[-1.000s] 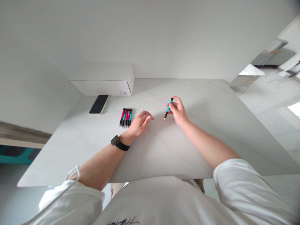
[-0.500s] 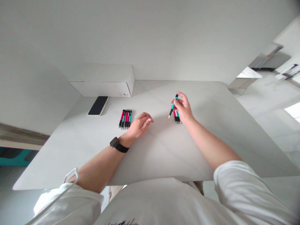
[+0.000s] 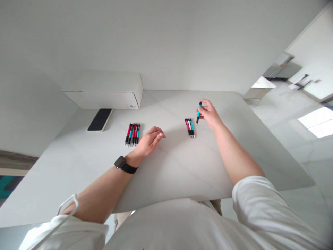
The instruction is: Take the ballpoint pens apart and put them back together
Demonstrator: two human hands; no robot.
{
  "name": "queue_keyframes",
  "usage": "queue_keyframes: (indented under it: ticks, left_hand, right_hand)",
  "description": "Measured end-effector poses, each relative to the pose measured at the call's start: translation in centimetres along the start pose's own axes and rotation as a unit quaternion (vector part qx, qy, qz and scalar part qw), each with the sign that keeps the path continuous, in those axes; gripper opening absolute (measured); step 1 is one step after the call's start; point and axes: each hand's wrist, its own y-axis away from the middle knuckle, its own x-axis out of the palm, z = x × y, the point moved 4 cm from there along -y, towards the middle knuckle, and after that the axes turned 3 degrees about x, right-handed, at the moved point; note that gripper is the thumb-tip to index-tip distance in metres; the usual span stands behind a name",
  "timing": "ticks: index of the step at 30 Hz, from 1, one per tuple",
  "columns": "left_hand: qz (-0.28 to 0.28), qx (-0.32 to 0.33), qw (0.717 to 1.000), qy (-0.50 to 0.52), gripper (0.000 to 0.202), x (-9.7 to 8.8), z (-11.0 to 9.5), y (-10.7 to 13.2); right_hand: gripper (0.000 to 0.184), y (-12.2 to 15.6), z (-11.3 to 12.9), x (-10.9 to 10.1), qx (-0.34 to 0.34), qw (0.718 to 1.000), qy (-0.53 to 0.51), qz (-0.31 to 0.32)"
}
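My right hand (image 3: 210, 114) pinches a blue-and-black pen (image 3: 199, 111) between thumb and fingers, its tip pointing down, held just to the right of a short row of pens (image 3: 189, 128). That row has a red, a white and a blue pen lying side by side, all with black grips. My left hand (image 3: 149, 140) rests on the table with its fingers loosely bent and a gap by the thumb; nothing shows in it. Close to its left lies a group of several red and blue pens (image 3: 132, 134), partly side by side.
A long white box (image 3: 104, 100) stands against the wall at the back left. In front of it a dark-screened phone (image 3: 100, 119) lies on the white table (image 3: 169, 173). My left wrist wears a black watch (image 3: 120, 162).
My right hand has moved right with the blue pen, off the short row, which now shows fully. The pen is more upright. My left hand keeps its pose; the view has shifted slightly.
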Motion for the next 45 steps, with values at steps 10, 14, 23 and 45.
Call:
queue_keyframes:
  ticks: [10, 14, 23, 45]
  left_hand:
    - [-0.001, -0.002, 1.0, 0.005, 0.043, 0.1, 0.3, 0.1]
    - [0.003, -0.005, 1.0, 0.003, 0.044, 0.0, 0.2, 0.1]
    - [0.005, -0.004, 1.0, 0.002, 0.047, 0.1, 0.4, 0.1]
    - [-0.005, -0.014, 1.0, -0.006, 0.045, -0.3, 0.4, 0.1]
  right_hand:
    - [0.046, -0.7, -3.1, -0.2, 0.054, 0.992, 0.106, 0.034]
    - [0.053, -0.8, -3.9, -0.3, 0.072, 0.984, 0.16, 0.036]
    - [0.054, 0.2, -3.7, 0.3, 0.063, 0.917, 0.384, 0.088]
    - [0.035, 1.4, -2.3, 0.8, 0.133, 0.874, 0.457, 0.101]
